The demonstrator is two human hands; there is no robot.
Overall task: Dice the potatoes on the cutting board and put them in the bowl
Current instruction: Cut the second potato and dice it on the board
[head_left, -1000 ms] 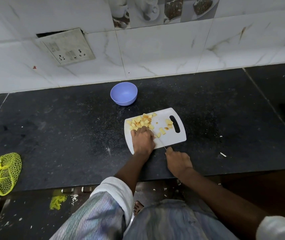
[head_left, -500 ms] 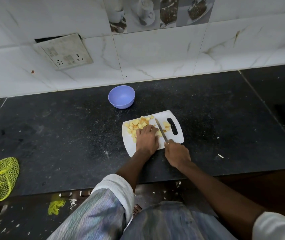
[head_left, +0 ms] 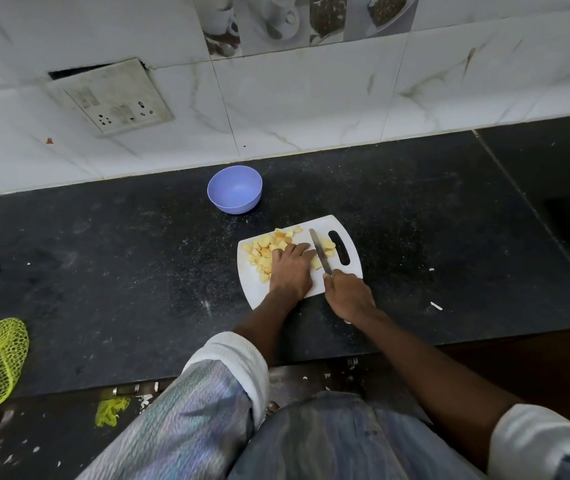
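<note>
White plastic cutting board (head_left: 314,289) sits on the black stone counter (head_left: 103,271), and from the head camera, the only view on offer, the dicing step is right in the thick of it. The left hand (head_left: 290,271) lies across the middle of the board, knuckles up, fingers reaching forward onto the potato; how tightly they curl around the piece underneath I cannot tell, since the back of the hand hides it. The right hand (head_left: 347,296) is wrapped firmly round the handle of the knife (head_left: 319,252), blade angled away from the person and sitting just to the right of the left fingertips. Yellow potato cubes (head_left: 264,247) are heaped on the far left part of the board, with a few more pieces (head_left: 328,244) on the other side of the blade near the handle slot. The purple bowl (head_left: 235,194) waits beyond the board towards the tiled wall, near but not touching, and it looks to have nothing in it. My read: cutting is nearly finished, 0 pieces transferred. The next move calls for a clean downward stroke close to those fingertips, so they need tucking back, then gathering the cubes and carrying them to the bowl.
</note>
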